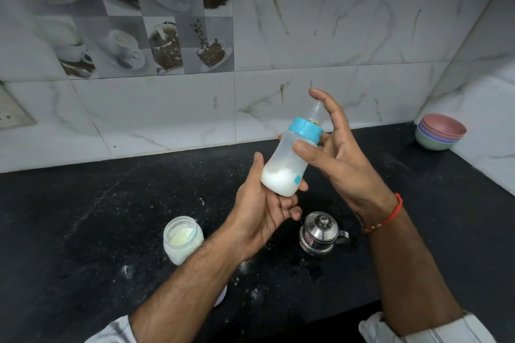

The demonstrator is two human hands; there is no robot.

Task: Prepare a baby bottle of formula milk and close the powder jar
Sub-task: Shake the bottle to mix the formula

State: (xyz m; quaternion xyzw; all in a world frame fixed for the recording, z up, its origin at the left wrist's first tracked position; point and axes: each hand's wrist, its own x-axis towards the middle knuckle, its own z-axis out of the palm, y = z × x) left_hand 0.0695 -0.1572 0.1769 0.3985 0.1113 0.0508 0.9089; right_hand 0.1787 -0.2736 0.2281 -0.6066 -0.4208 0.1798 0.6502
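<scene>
A translucent baby bottle with a blue collar and a clear teat is held tilted above the black counter. White milk fills its lower part. My left hand cups and grips the bottle's base from below. My right hand has its thumb pressed on the bottle just under the collar, a fingertip shows behind the neck, and the other fingers spread upward past the teat. The powder jar stands open on the counter at lower left, with pale powder inside. A white lid peeks out from under my left forearm.
A small steel kettle with its lid on stands on the counter below my hands. A stack of pastel bowls sits in the far right corner. Powder specks and wet spots lie around the jar and kettle. Tiled wall runs behind and to the right.
</scene>
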